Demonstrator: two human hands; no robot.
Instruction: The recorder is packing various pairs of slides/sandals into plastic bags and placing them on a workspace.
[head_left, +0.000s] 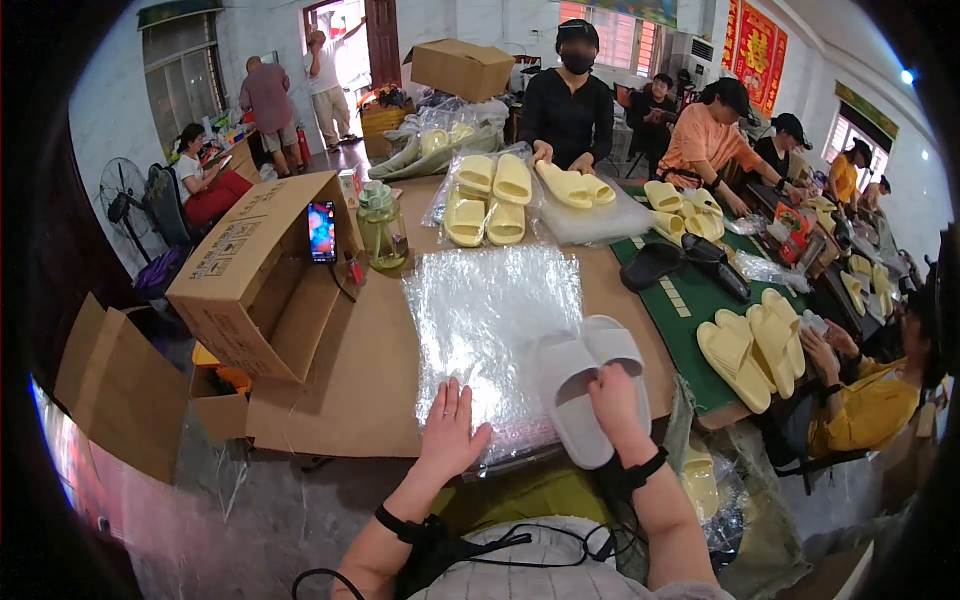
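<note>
My left hand lies flat on the near edge of a stack of clear plastic bags, its fingers stretched out. A pair of light grey slippers, side by side, is in my right hand, whose fingers curl in at the strap openings. The slippers overlap the right side of the stack, toes pointing away from me. Whether their soles rest on the bags or hover just above is not visible.
An open cardboard box stands left with a lit phone; a green bottle is beside it. Bagged yellow slippers lie beyond the bags. Black slippers and yellow slippers lie on the right. Co-workers sit and stand around.
</note>
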